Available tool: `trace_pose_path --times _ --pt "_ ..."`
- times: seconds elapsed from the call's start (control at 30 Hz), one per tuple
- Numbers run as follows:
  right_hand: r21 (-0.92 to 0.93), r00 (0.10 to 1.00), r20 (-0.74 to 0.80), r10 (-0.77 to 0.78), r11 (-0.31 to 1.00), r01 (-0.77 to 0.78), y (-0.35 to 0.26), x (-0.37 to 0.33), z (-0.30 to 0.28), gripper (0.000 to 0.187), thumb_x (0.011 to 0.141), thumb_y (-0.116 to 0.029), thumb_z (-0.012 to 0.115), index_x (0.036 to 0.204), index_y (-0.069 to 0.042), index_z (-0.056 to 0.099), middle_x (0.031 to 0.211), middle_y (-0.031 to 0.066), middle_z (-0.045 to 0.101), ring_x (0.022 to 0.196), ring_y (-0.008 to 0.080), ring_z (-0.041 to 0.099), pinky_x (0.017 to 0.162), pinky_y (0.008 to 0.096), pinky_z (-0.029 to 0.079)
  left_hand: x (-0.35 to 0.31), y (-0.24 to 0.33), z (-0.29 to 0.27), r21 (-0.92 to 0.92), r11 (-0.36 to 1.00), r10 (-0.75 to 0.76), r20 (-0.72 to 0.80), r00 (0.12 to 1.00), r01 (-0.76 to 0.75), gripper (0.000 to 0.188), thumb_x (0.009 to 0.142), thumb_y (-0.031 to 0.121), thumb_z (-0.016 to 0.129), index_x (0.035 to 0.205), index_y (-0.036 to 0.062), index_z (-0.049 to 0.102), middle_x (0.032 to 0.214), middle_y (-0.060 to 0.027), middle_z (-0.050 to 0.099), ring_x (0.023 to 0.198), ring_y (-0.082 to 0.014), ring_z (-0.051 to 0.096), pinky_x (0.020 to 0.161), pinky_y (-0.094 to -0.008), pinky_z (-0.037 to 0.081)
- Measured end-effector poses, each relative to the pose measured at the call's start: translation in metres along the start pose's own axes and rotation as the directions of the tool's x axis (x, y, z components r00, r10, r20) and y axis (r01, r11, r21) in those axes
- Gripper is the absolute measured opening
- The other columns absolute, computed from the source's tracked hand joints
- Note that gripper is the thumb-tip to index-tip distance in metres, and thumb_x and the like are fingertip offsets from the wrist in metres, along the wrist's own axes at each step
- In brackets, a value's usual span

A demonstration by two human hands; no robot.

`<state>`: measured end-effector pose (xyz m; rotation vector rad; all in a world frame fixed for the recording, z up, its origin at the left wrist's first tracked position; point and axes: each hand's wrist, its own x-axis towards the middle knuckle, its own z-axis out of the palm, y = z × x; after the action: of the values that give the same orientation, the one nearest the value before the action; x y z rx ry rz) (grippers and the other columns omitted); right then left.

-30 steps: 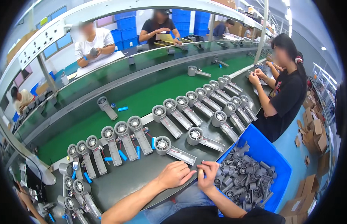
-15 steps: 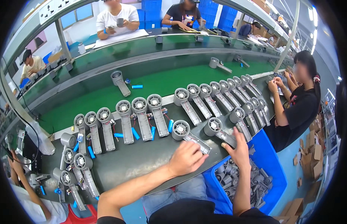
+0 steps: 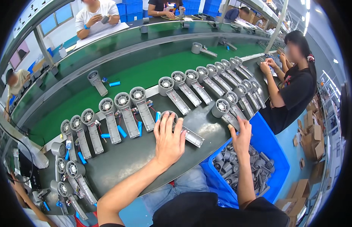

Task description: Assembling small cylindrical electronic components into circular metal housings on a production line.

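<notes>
My left hand [image 3: 168, 142] is laid over the round head of a grey handheld fan housing [image 3: 193, 138], fingers curving over the rim and thumb beside its open handle. That handle slants down to the right, its inside bare. My right hand [image 3: 241, 137] has thumb and fingers on either side of the handle of another grey fan housing [image 3: 220, 108], whose round head faces up with a white hub. This second one lies close against a row of similar housings [image 3: 242, 90] on the right. Both housings rest on the dark table [image 3: 145, 166].
Several fan housings with blue batteries [image 3: 122, 131] and wires line the table's left half. A blue bin [image 3: 280, 178] of loose grey parts stands below the right edge. A green conveyor [image 3: 134, 72] runs behind. A co-worker [image 3: 297, 83] sits at right; other people work across the belt.
My left hand has shifted from the housing's handle up onto its round head. My right hand has slid the other housing rightward, up to the row. The whole view has turned slightly.
</notes>
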<state>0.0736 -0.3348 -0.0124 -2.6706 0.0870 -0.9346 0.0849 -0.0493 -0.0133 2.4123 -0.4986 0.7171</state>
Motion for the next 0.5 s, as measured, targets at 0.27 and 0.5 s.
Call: trace_pose_path --times 0.27,0.5 --pt "0.443 0.956 0.234 -0.177 0.895 0.057 -0.089 -0.014 -0.004 0.056 0.078 -0.02 0.082 0.126 -0.001 0.061 0.122 0.0164 0.061 0.114 0.0317 0.058 0.099 0.0392 0.046 -0.003 -0.003 -0.002 -0.059 0.998 -0.018 -0.031 0.999 0.016 0.047 0.084 0.003 0.059 0.131 0.0037 0.055 0.138 -0.0188 0.049 0.138 -0.0361 0.039 0.114 -0.0538 0.022" --pt "0.441 0.887 0.421 -0.191 0.897 -0.016 -0.122 -0.024 0.015 0.058 0.085 -0.021 0.075 0.135 -0.001 0.054 0.11 0.0185 0.057 0.101 0.0373 0.058 0.087 0.0429 0.048 0.0 -0.002 -0.003 -0.161 0.986 0.024 -0.086 0.996 -0.037 0.045 0.083 0.003 0.061 0.127 0.004 0.057 0.136 -0.0192 0.05 0.134 -0.0378 0.042 0.111 -0.0509 0.027"
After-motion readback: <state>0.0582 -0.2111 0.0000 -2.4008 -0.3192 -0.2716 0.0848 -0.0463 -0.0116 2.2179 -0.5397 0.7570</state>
